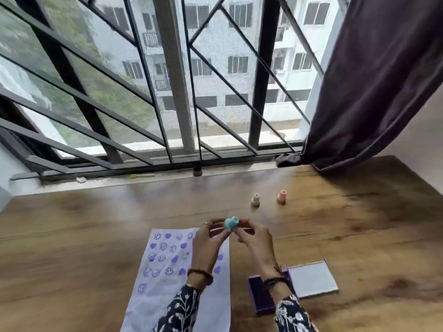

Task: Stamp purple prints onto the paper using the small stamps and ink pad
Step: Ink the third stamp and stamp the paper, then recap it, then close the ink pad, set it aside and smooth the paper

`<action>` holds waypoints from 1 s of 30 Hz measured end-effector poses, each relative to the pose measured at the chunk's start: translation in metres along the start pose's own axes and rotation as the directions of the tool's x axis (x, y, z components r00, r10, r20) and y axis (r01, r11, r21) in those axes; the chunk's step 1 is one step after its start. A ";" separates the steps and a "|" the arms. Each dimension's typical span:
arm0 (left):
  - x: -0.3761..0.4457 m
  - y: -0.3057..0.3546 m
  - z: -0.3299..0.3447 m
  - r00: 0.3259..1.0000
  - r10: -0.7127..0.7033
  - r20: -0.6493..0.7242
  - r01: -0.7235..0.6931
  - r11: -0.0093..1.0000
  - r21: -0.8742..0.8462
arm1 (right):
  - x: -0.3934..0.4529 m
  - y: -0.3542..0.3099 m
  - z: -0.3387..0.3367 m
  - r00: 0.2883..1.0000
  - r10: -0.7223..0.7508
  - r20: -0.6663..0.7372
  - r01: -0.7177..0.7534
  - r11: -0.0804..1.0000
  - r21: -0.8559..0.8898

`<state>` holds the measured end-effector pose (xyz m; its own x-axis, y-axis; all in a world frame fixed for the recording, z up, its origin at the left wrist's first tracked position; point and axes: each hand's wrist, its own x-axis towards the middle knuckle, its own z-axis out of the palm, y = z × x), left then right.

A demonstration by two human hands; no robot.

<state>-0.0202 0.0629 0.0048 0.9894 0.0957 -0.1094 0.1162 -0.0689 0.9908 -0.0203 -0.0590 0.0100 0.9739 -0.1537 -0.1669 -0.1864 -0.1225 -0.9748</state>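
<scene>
A small teal stamp (230, 223) is held up above the table between the fingertips of my left hand (209, 238) and my right hand (254, 238). Below them lies the white paper (153, 293), marked with several purple hearts and smiley prints. The purple ink pad (260, 297) sits open to the right of the paper, partly hidden by my right wrist, with its lid (311, 280) folded out flat beside it. Two more small stamps stand upright farther back, a cream one (255, 200) and a pink one (281, 197).
The wooden table (96, 224) runs up to a window sill (143, 179) with a barred window behind. A dark purple curtain (374, 80) hangs at the right, its hem resting on the table's far corner. Small bits lie on the sill.
</scene>
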 end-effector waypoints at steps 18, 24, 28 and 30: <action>0.113 -0.029 0.022 0.996 0.093 -0.011 -0.052 0.641 0.766 | 0.092 0.014 0.024 0.981 -0.115 -0.155 0.044 0.916 -0.398; 0.040 -0.014 0.015 0.955 0.295 0.025 -0.249 0.755 0.606 | 0.043 0.001 0.000 0.970 -0.102 -0.221 0.042 0.965 -0.258; -0.020 -0.022 0.036 0.933 0.276 0.232 -0.360 0.762 0.538 | -0.011 0.007 -0.037 0.943 -0.054 -0.330 0.005 0.989 -0.149; -0.040 -0.027 0.054 0.904 0.223 0.366 -0.404 0.727 0.555 | -0.037 0.017 -0.058 0.917 -0.013 -0.398 -0.041 0.991 -0.126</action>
<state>-0.0584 0.0075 -0.0216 0.9518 -0.2925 0.0928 -0.2669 -0.6399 0.7206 -0.0674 -0.1121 0.0079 0.8440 -0.5300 -0.0819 -0.2411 -0.2387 -0.9407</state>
